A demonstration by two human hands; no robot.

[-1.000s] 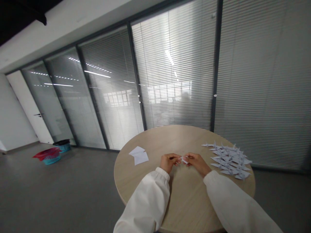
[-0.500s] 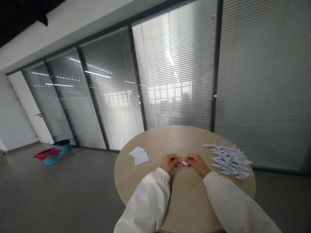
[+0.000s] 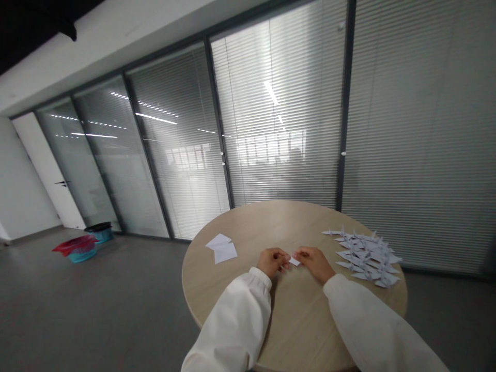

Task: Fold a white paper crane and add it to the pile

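Both hands meet over the middle of a round light-wood table. My left hand and my right hand each pinch an end of a small folded piece of white paper, which lies low against the tabletop between them. The fingers of both hands are curled closed on it. White sleeves cover both forearms.
A pile of several folded white paper cranes lies at the table's right side. Two flat white paper sheets lie at its left. Glass partitions with blinds stand behind. On the grey floor at far left are a blue basin with red cloth and a black bin.
Both hands have sunk slightly toward the table with the paper between them. Otherwise nothing has moved.
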